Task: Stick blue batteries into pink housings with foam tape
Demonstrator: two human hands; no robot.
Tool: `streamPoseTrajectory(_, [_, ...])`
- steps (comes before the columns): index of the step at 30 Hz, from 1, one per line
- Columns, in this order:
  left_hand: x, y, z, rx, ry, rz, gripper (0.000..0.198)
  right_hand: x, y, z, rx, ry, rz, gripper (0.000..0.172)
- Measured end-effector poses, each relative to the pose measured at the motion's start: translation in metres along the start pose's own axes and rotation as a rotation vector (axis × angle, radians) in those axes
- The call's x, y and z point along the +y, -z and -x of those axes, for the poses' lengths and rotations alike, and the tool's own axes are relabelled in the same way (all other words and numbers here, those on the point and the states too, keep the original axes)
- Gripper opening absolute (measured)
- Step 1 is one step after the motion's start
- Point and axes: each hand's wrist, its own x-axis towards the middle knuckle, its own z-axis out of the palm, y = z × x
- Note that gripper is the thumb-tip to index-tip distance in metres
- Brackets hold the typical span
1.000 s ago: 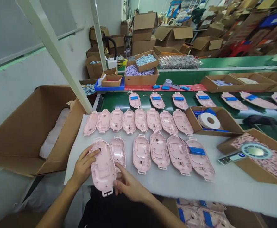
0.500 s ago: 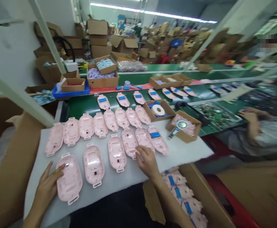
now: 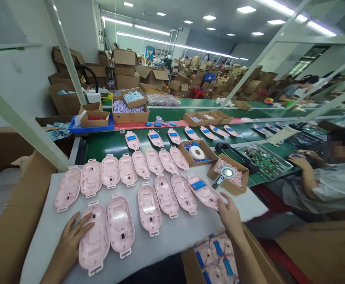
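Note:
At the front left, my left hand (image 3: pixel 71 238) rests its outstretched, spread fingers over the left rim of a pink plastic shell (image 3: pixel 94 246) lying with its hollow side up. My right hand (image 3: pixel 228 211) has its fingers and thumb closed on the lower right end of another pink shell (image 3: pixel 209 194), which lies slanted and carries a blue battery pack (image 3: pixel 198 184). Between my hands lie several pink shells, among them one with a shiny clear patch (image 3: pixel 121 225). A further row of pink shells (image 3: pixel 110 171) lies behind them.
A white mat (image 3: pixel 148 252) covers the table. Behind it stand a carton with a white tape roll (image 3: pixel 196 152) and a carton of small pink parts (image 3: pixel 233 175) with a magnifier. Battery-fitted shells (image 3: pixel 131 140) line the green conveyor; more fill a box (image 3: pixel 216 256) below. A co-worker (image 3: pixel 334 177) sits right.
My right hand has moved right, from the middle shells to the battery-fitted shell, whose near end has swung right. My left hand stays at the front-left shell. The view has tilted up.

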Motion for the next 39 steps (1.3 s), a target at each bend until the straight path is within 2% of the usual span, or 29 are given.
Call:
streamPoseTrajectory(2, [0.005, 0.001, -0.007, 0.022, 0.001, 0.000, 0.035, -0.019, 0.010, 0.005, 0.047, 0.005, 0.012, 0.074])
streamPoseTrajectory(4, [0.008, 0.001, -0.012, 0.028, -0.006, 0.007, 0.034, -0.049, 0.009, 0.008, 0.033, 0.039, -0.087, 0.070])
streamPoseTrajectory(6, [0.010, 0.001, -0.017, 0.036, 0.003, 0.010, 0.033, -0.088, -0.010, 0.004, -0.093, 0.075, -0.221, 0.065])
streamPoseTrajectory(7, [0.011, 0.001, -0.019, 0.040, 0.016, 0.008, 0.032, -0.111, -0.028, 0.001, -0.187, 0.096, -0.275, 0.062])
streamPoseTrajectory(9, [0.015, 0.000, -0.020, 0.054, 0.045, -0.003, 0.030, -0.162, -0.076, -0.007, -0.398, 0.138, -0.355, 0.059])
streamPoseTrajectory(12, [0.021, 0.000, -0.019, 0.066, 0.088, -0.028, 0.030, -0.238, -0.170, -0.018, -0.666, 0.203, -0.428, 0.056])
streamPoseTrajectory(16, [0.029, -0.001, -0.017, 0.076, 0.140, -0.067, 0.032, -0.318, -0.291, -0.019, -0.859, 0.222, -0.348, 0.042])
streamPoseTrajectory(19, [0.033, -0.002, -0.015, 0.087, 0.163, -0.073, 0.032, -0.353, -0.352, -0.014, -0.922, 0.254, -0.264, 0.032])
streamPoseTrajectory(22, [0.035, -0.003, -0.014, 0.092, 0.180, -0.061, 0.033, -0.370, -0.385, -0.007, -0.965, 0.290, -0.146, 0.028])
streamPoseTrajectory(26, [0.037, -0.004, -0.011, 0.071, 0.205, -0.042, 0.034, -0.380, -0.399, 0.000, -0.995, 0.354, 0.094, 0.031])
streamPoseTrajectory(31, [0.041, -0.004, -0.011, 0.008, 0.262, -0.023, 0.035, -0.396, -0.383, 0.005, -0.961, 0.481, 0.446, 0.035])
streamPoseTrajectory(34, [0.044, -0.004, -0.015, -0.076, 0.335, -0.007, 0.042, -0.412, -0.360, 0.014, -0.906, 0.591, 0.573, 0.034])
streamPoseTrajectory(36, [0.046, 0.002, -0.014, -0.135, 0.359, 0.023, 0.054, -0.415, -0.336, 0.026, -0.855, 0.685, 0.616, 0.038])
streamPoseTrajectory(38, [0.051, 0.021, -0.006, -0.190, 0.376, 0.060, 0.075, -0.404, -0.306, 0.041, -0.824, 0.799, 0.611, 0.045])
streamPoseTrajectory(39, [0.055, 0.036, 0.002, -0.204, 0.392, 0.080, 0.084, -0.391, -0.289, 0.048, -0.821, 0.862, 0.589, 0.047])
